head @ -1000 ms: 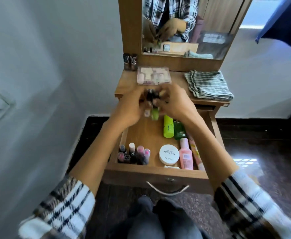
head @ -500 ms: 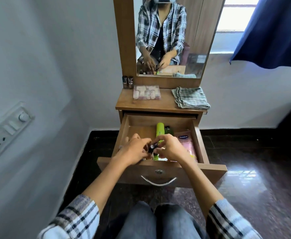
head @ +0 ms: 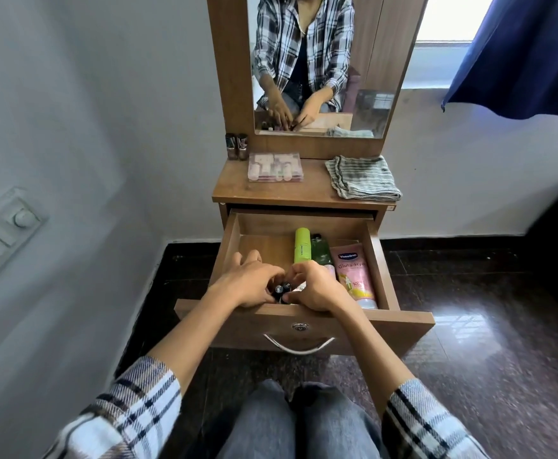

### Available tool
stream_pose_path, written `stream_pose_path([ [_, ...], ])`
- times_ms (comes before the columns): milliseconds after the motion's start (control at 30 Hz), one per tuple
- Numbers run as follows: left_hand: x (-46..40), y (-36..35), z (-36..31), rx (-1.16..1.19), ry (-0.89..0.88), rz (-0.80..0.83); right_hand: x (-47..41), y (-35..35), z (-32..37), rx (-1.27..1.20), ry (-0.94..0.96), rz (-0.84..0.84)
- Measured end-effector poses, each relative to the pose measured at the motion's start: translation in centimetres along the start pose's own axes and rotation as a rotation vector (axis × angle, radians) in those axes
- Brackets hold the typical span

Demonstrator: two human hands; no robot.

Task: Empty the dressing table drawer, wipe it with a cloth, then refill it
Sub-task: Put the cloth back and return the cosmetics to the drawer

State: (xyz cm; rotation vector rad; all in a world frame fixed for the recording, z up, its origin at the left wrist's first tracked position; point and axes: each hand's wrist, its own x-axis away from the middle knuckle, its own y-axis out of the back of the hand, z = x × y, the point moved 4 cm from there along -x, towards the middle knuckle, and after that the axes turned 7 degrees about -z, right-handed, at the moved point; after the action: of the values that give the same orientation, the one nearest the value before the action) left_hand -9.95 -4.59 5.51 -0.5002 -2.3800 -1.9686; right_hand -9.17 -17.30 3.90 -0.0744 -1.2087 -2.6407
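Daylight from the window [head: 443, 18] glares on the glossy floor [head: 489, 342]; wide-angle edges bend, sleeves slightly blurred.

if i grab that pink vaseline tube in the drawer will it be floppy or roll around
The pink Vaseline tube looks like a soft squeeze tube, so it probably flexes somewhat. It lies flat with a flattened, crimped end, so rolling seems unlikely. Its glossy surface may be slightly slippery.

Wall switch panel [head: 1, 238] at left, blue curtain [head: 522, 58] at upper right, dark glossy floor [head: 489, 342] below.
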Motion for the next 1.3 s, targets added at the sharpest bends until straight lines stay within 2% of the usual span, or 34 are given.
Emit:
stream_pose_path([
  [333,-1.0,-0.7,0.5,-0.047,-0.004,0.048,-1.0,-0.9,-0.7,0.018,-0.038,0.046],
  [733,-1.5,-1.3,1.2,-0.047,0.026,-0.019,-1.0,-0.8,-0.3,0.022,-0.058,0.134],
  [867,0.0,0.4,0.3,0.006,-0.023,-0.116,-0.1,0.4,0.8,0.051,-0.055,0.131],
  [1100,1.1,5.8,3.0,0.409,0.013,-0.344,-0.5,5.2,3.5,0.027,-0.015,0.058],
  [1200,0.1,8.3,4.7,0.395,0.053,-0.498,-1.7,7.2,5.2,0.008,0.016,0.017],
  [1300,-2.0,10.0,6.0,0.396,0.076,-0.586,-4.5,8.4,6.7,-0.004,0.082,-0.075],
])
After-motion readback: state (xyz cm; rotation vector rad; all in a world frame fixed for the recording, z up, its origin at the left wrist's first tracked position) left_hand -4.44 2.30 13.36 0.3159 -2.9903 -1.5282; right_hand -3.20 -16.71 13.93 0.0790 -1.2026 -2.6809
